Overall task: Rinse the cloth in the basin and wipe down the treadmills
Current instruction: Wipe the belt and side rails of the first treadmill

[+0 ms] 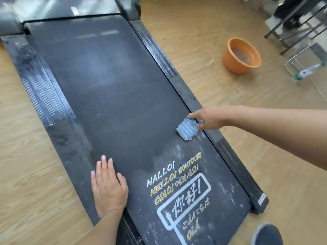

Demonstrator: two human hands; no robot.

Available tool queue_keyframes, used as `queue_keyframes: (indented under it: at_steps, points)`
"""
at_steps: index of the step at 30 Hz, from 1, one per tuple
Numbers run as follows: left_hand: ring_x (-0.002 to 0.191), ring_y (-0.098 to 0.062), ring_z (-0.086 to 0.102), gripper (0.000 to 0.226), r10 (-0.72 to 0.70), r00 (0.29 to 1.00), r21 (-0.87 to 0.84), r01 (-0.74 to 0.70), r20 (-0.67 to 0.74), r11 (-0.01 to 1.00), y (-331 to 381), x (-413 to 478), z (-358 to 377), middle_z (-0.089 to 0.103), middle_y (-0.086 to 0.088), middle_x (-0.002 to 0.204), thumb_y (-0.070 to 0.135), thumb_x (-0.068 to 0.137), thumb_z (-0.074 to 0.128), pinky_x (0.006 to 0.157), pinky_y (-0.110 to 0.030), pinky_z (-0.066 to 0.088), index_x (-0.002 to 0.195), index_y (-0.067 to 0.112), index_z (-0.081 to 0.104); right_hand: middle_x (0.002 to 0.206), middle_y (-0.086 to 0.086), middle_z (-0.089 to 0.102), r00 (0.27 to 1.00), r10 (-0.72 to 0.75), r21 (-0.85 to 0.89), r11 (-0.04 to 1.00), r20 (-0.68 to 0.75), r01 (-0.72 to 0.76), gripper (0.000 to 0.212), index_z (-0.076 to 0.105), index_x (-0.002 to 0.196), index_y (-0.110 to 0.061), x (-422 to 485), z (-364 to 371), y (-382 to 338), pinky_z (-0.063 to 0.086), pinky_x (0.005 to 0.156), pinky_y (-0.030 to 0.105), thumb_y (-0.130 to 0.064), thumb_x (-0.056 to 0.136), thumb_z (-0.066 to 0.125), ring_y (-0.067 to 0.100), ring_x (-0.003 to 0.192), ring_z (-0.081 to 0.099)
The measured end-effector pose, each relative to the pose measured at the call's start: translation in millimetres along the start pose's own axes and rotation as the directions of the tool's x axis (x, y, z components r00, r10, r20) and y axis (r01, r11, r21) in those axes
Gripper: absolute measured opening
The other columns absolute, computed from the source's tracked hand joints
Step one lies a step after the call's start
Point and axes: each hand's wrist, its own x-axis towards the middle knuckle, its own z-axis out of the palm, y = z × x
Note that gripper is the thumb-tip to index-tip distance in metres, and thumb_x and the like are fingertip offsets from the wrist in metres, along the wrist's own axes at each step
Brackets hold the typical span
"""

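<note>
A dusty black treadmill (109,89) runs from the top left to the bottom right, with white and yellow greetings printed on its belt near me. A small blue and white cloth (187,129) sits folded at the belt's right edge. My right hand (208,119) grips the cloth's far side, index finger pointing left. My left hand (108,188) lies flat on the belt's left edge, fingers spread, holding nothing. An orange basin (231,65) with murky water stands on the wooden floor to the right of the treadmill.
Metal frames of gym equipment (299,32) stand at the top right behind the basin. A plastic bottle (308,70) lies near them. The toe of a dark shoe (267,235) shows at the bottom right. Light wooden floor surrounds the treadmill.
</note>
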Motion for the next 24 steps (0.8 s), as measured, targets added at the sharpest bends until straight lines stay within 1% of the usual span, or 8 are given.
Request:
queue_keyframes:
  at_steps: [5,8,10,14,17,21,22,24]
  points:
    - [0.159,-0.031,0.033,0.069,0.047,0.999,0.005,-0.047,-0.026,0.999,0.2,1.6,3.7,0.033,-0.011,0.173,0.040,0.099,0.038,0.133,-0.051,0.018,0.158,0.003,0.046,0.138,0.011,0.059,0.972,0.222,0.300,0.935,-0.072,-0.191,0.049,0.051,0.142,-0.014,49.6,74.7,-33.2,0.051,0.098,0.041,-0.035,0.097,0.059,0.033,0.123,0.059]
    - [0.159,-0.029,0.034,0.070,0.054,0.995,0.050,-0.050,-0.078,0.998,-3.2,0.9,10.5,0.035,-0.011,0.171,0.043,0.099,0.040,0.133,-0.049,0.016,0.157,0.004,0.048,0.134,0.014,0.056,0.930,0.264,0.408,0.902,-0.256,-0.144,0.047,0.050,0.132,-0.010,78.9,115.7,-48.5,0.045,0.096,0.041,-0.037,0.096,0.063,0.037,0.124,0.054]
    - [0.158,-0.029,0.036,0.070,0.066,0.993,0.077,-0.058,-0.099,0.995,-4.4,1.1,13.7,0.037,-0.011,0.171,0.044,0.099,0.042,0.133,-0.048,0.017,0.156,0.005,0.049,0.124,0.011,0.059,0.889,0.316,0.493,0.861,-0.332,-0.122,0.028,0.053,0.121,-0.013,87.0,126.3,-44.6,0.046,0.090,0.041,-0.026,0.097,0.056,0.036,0.119,0.054]
    - [0.158,-0.026,0.036,0.070,0.066,0.992,0.071,-0.059,-0.107,0.996,-8.7,0.7,13.8,0.038,-0.007,0.170,0.049,0.099,0.039,0.133,-0.046,0.016,0.155,0.008,0.052,0.082,0.001,0.062,0.898,0.255,0.688,0.723,-0.359,0.070,0.006,0.054,0.091,-0.015,63.9,119.8,-30.1,0.045,0.065,0.033,-0.020,0.091,0.056,0.025,0.081,0.063]
    - [0.160,-0.020,0.031,0.070,0.041,0.997,-0.014,-0.042,-0.061,0.999,-8.3,-0.6,13.2,0.036,-0.001,0.172,0.048,0.098,0.037,0.135,-0.039,0.009,0.156,0.012,0.052,0.072,-0.006,0.060,0.874,0.260,0.853,0.447,-0.411,0.268,0.007,0.060,0.083,-0.014,17.7,107.3,-44.6,0.050,0.066,0.031,-0.018,0.088,0.061,0.012,0.064,0.055]
    - [0.164,-0.014,0.017,0.071,-0.026,0.994,-0.190,0.046,0.108,0.981,0.7,5.5,-7.8,0.026,0.005,0.175,0.034,0.094,0.050,0.135,-0.038,0.001,0.163,0.021,0.041,0.073,0.005,0.054,0.918,0.141,0.900,-0.187,-0.371,0.393,0.007,0.060,0.084,-0.010,-58.8,98.8,-75.2,0.063,0.083,0.045,-0.011,0.087,0.054,0.021,0.072,0.053]
    - [0.163,-0.017,0.021,0.067,-0.047,0.990,-0.312,0.088,0.135,0.946,14.0,7.9,-22.4,0.033,0.004,0.173,0.025,0.098,0.055,0.134,-0.041,0.009,0.163,0.025,0.040,0.078,0.012,0.051,0.923,0.074,0.873,-0.306,-0.377,0.380,0.011,0.060,0.090,-0.008,-75.7,97.1,-82.4,0.061,0.078,0.044,-0.013,0.083,0.053,0.025,0.076,0.050]
    - [0.146,-0.021,0.051,0.049,-0.021,0.993,-0.592,0.086,0.116,0.801,56.1,12.3,-66.5,0.061,0.009,0.151,0.018,0.104,0.057,0.124,-0.044,0.036,0.152,0.032,0.053,0.088,0.017,0.045,0.916,-0.047,0.845,-0.408,-0.399,0.347,0.029,0.059,0.101,-0.009,-99.0,90.4,-94.8,0.056,0.067,0.038,-0.017,0.074,0.052,0.031,0.080,0.044]
